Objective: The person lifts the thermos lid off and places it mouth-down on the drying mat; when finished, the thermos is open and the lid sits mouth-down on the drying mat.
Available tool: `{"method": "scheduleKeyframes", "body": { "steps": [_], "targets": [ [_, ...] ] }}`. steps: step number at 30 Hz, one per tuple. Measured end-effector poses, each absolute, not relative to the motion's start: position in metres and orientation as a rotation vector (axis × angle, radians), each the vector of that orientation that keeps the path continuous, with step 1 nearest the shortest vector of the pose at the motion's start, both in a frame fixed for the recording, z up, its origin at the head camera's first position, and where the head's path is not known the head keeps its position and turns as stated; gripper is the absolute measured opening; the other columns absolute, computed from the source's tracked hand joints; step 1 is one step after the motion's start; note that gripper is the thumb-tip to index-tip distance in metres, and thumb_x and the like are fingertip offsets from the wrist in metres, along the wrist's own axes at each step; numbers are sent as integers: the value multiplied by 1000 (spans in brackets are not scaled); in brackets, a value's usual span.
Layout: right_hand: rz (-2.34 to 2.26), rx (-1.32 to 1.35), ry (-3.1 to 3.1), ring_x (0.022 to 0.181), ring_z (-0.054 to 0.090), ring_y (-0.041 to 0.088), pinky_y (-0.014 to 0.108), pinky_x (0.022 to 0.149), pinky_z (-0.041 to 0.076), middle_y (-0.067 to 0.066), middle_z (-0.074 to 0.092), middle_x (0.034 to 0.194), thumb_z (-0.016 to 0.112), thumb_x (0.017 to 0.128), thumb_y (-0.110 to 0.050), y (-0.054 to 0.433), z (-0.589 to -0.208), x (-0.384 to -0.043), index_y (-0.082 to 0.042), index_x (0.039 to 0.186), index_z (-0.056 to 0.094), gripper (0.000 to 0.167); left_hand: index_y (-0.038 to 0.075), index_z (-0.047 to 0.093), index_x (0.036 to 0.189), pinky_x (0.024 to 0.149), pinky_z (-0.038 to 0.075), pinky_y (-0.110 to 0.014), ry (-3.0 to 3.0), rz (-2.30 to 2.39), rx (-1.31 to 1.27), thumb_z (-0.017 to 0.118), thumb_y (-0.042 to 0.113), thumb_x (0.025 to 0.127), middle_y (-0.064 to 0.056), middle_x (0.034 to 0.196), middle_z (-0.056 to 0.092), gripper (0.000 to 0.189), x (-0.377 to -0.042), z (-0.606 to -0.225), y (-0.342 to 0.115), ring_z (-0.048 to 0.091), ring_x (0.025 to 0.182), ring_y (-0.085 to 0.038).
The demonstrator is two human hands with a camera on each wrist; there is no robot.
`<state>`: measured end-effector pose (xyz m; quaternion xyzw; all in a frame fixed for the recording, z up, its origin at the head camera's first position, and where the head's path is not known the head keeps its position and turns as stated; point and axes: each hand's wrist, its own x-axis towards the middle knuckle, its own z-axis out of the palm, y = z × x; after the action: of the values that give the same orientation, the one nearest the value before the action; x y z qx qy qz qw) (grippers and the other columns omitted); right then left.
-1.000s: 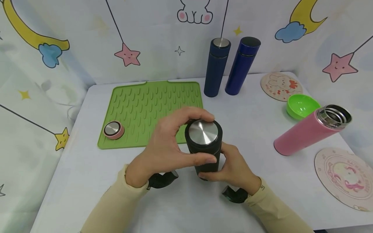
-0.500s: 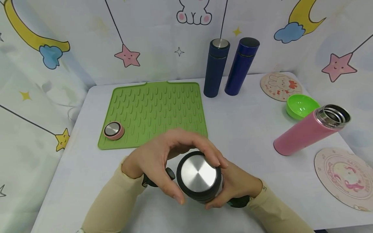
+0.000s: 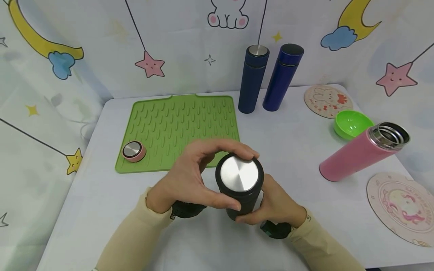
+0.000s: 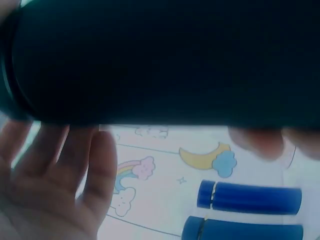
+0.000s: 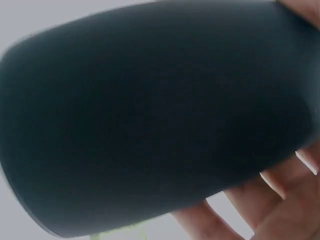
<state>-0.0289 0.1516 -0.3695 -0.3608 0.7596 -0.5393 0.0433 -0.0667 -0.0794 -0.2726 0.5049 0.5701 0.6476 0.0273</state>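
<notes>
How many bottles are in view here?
4: a black bottle held front centre, a navy bottle and a blue bottle at the back, an open pink bottle at right.

In the head view, the black bottle [image 3: 250, 196] hides fingers of the right hand [image 3: 279, 205]; both wrist views crop the bottle; the pink bottle [image 3: 359, 154] covers part of the green bowl [image 3: 350, 122]

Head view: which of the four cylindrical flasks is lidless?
The pink cylindrical flask at right, its steel mouth bare; the matte navy flask, glossy blue flask and steel-topped black flask are capped.
</notes>
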Motion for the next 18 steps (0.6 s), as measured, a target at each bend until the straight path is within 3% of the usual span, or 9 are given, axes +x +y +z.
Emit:
{"method": "scheduleKeyframes", "body": {
  "steps": [5,18],
  "targets": [
    [-1661,-1061,2549,116,66,13,25,103,53,2,73,122,100,63,-16,149,-371,-32,-14,128,65,74,-4,65,118,101,57,-41,2006,2092,1546,100,3,57,-21,117,72,70,-63,-273,-75,69,117,-26],
    [-1648,-997,2736,116,67,13,20,106,50,7,72,124,96,63,-9,150,-374,-38,-8,133,64,77,-1,66,117,96,58,-35,2291,2081,1562,102,13,57,-16,117,73,71,-61,-276,-74,71,113,-22]
  ]
}}
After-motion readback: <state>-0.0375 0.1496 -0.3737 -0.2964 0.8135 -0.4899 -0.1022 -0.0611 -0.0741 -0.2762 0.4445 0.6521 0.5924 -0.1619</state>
